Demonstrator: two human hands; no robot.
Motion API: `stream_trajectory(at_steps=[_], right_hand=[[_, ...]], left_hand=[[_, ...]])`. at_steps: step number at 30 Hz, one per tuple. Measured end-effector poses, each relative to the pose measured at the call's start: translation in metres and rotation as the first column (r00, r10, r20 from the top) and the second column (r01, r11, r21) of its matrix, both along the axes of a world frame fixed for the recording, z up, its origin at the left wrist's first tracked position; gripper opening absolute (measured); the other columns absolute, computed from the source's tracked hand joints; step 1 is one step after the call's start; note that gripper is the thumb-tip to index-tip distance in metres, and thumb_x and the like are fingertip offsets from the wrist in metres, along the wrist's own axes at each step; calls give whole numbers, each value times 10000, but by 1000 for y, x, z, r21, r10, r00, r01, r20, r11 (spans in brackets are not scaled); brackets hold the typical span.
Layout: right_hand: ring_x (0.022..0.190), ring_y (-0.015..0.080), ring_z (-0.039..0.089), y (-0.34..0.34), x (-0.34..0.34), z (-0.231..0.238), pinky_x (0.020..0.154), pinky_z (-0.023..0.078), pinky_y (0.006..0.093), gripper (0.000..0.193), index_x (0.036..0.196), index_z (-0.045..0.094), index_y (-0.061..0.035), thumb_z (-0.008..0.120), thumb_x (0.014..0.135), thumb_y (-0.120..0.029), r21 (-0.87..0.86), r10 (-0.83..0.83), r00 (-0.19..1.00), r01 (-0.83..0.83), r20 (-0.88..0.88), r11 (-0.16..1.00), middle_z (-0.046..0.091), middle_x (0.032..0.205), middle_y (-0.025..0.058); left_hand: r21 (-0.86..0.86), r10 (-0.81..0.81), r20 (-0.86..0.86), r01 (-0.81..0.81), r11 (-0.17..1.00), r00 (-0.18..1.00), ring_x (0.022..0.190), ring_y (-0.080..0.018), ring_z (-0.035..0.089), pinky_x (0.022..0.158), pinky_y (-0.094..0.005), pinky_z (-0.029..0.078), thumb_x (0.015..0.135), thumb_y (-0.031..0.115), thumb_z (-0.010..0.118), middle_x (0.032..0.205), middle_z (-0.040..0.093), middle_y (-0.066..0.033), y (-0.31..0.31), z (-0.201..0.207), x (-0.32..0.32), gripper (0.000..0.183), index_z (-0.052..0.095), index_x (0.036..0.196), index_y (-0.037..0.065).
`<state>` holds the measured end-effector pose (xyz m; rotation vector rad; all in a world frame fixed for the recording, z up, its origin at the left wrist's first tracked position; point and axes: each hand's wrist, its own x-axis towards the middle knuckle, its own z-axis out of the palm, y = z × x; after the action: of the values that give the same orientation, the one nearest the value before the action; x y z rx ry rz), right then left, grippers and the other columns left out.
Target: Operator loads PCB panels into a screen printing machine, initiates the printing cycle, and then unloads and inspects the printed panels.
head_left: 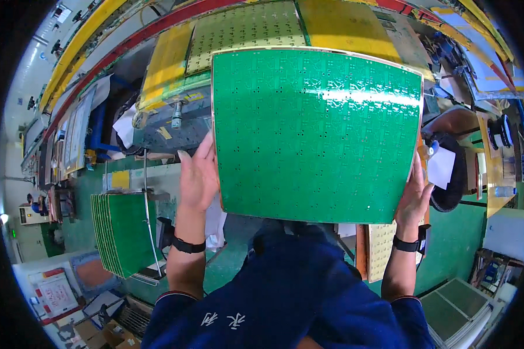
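From the head camera, you hold a glossy green board (317, 136) in front of your body, before the bench (206, 119). Your left hand (200, 181) and right hand (413, 195) are well apart, clamped on its opposite side edges, the left thumb lifted clear. The edge hold probably keeps fingers off the shiny face and balances the broad sheet. Lower left, more green boards (131, 232) stand in a metal rack (148, 209), spaced apart, presumably so their faces don't touch. A pale patterned panel (247, 35) lies on the bench.
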<state>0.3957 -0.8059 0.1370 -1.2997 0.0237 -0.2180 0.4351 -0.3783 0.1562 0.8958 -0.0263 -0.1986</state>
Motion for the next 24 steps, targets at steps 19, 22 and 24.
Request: stream_trajectory(at_steps=[19,22,24], right_hand=[[1447,268,230,-13,-7,0,1176,176,390,913,1501,236,16,324,930,-691,104,-47,997,53,-60,993,243,1570,142],[1444,267,238,-14,-7,1,1171,191,385,913,1500,231,21,326,932,-687,151,-56,996,65,-64,986,243,1570,142],[1442,266,243,-15,-9,2,1169,198,383,915,1501,226,23,327,932,-687,168,-61,996,71,-63,983,244,1570,141]], left_hand=[[-45,-102,-15,101,994,995,1387,-253,346,1129,-388,308,921,663,413,1532,308,-144,-13,1,23,943,177,1501,-42],[-73,-129,-8,128,989,992,1388,-253,346,1134,-394,301,935,652,390,1534,311,-137,-19,7,27,913,192,1499,-37],[-72,-131,-23,129,989,991,1377,-236,358,1126,-375,311,943,656,356,1513,340,-125,-22,9,28,898,198,1499,-32]])
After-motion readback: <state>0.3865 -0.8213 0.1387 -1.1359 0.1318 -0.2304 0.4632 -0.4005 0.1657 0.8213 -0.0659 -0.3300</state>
